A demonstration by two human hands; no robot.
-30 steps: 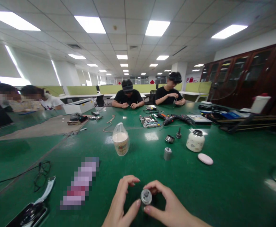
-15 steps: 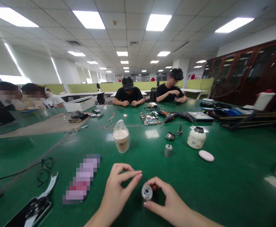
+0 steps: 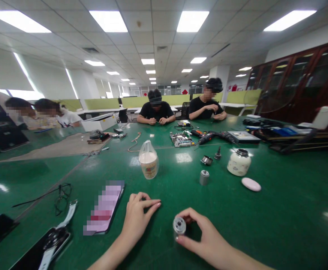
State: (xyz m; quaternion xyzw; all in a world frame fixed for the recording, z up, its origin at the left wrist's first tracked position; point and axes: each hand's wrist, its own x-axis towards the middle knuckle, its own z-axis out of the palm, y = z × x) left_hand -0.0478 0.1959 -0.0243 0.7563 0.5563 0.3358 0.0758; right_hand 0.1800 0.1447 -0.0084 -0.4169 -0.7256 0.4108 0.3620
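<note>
My right hand [image 3: 201,234] holds a small silver metal cylinder [image 3: 179,226] upright between thumb and fingers. The cylinder's round top, with a dark centre and small holes, faces me. To its left, my left hand [image 3: 139,215] has its thumb and index fingertips pressed together, apart from the cylinder. Whatever that pinch holds, if anything, is too small to make out. A similar metal cylinder [image 3: 204,177] stands farther off on the green table. Behind it lie a short metal ring [image 3: 207,160] and a dark gear with a shaft [image 3: 218,153].
A bagged cup [image 3: 149,165] stands ahead; a phone [image 3: 106,208] and a watch [image 3: 54,238] lie left. At right are a cream jar [image 3: 238,163] and its pale oval lid [image 3: 251,184]. Beyond are a circuit board [image 3: 182,139], power drills [image 3: 208,137] and seated people.
My left hand has drawn left, away from the cylinder, and its thumb and index tips have closed together. My right hand keeps its hold on the cylinder. The view has shifted slightly.
</note>
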